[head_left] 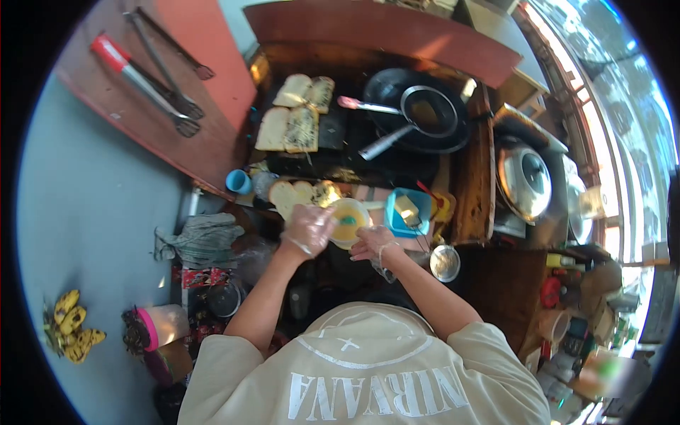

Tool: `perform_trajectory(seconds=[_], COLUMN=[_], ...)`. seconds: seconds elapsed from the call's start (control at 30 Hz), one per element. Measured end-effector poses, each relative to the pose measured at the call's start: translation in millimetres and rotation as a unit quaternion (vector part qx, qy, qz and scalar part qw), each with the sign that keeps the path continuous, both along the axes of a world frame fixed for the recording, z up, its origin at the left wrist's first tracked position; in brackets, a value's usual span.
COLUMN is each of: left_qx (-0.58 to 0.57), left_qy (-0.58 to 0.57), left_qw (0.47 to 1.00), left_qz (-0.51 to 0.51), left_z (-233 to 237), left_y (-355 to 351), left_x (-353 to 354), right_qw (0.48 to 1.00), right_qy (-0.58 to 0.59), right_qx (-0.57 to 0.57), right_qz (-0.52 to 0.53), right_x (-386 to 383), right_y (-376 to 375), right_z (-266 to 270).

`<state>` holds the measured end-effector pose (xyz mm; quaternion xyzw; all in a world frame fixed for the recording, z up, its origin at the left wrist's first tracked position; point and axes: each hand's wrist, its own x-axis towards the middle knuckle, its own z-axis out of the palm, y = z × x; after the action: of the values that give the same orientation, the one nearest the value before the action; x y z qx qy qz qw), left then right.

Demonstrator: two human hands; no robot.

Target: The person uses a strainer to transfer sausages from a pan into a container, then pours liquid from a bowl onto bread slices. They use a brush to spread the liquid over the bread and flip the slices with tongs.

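I seem to be stirring the yellow mix in the bowl, just below the bread. My gloved left hand pinches the spoon. My right hand touches the bowl's edge, grip unclear. Next likely calls for a steady bowl.

floor: smooth grey-blue floor, left of dark brown wooden counter | window: glazed panes, right of counter | light: daylight
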<state>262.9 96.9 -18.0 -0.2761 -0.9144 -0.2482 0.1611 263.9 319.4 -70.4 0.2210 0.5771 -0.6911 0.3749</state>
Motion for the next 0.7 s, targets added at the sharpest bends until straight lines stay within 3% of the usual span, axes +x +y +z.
perform_trajectory(seconds=[0.07, 0.2, 0.27, 0.3, 0.37, 0.43, 0.5, 0.6, 0.63, 0.67, 0.7], left_qx=[-0.154, -0.211, -0.338, -0.454, -0.537, -0.564, -0.660, -0.715, -0.688, -0.688, -0.679], left_qy=[-0.048, 0.034, 0.088, 0.084, 0.214, 0.256, 0.158, 0.102, 0.142, 0.146, 0.232], left_qw=[0.987, 0.976, 0.931, 0.862, 0.780, 0.744, 0.693, 0.667, 0.693, 0.691, 0.681], left_qz=[0.017, 0.035, 0.105, 0.212, 0.239, 0.250, 0.244, 0.183, 0.164, 0.165, 0.147], left_z=[31, 183, 260, 302, 346, 379, 400, 412, 414, 424, 434], left_y=[-1, -50, -96, -109, -175, -202, -214, -226, -231, -229, -228], left_x=[-1, -37, -61, -67, -91, -114, -129, -144, -146, -146, -147], right_qw=[1.000, 0.999, 0.998, 0.999, 0.999, 0.998, 0.998, 0.999, 0.998, 0.998, 0.998], right_qy=[0.019, 0.024, 0.035, 0.040, 0.044, 0.047, 0.044, 0.030, 0.042, 0.046, 0.026], right_qx=[-0.022, -0.035, -0.042, -0.030, -0.016, -0.018, -0.019, -0.023, -0.017, -0.019, -0.022], right_qz=[0.005, 0.005, 0.010, 0.019, 0.028, 0.034, 0.034, 0.036, 0.043, 0.041, 0.045], right_x=[-9, -24, -26, -28, -32, -32, -30, -29, -27, -28, -29], right_y=[-9, -18, -22, -25, -29, -33, -37, -43, -43, -43, -43], right_z=[30, 58, 78, 86, 83, 86, 91, 82, 80, 77, 72])
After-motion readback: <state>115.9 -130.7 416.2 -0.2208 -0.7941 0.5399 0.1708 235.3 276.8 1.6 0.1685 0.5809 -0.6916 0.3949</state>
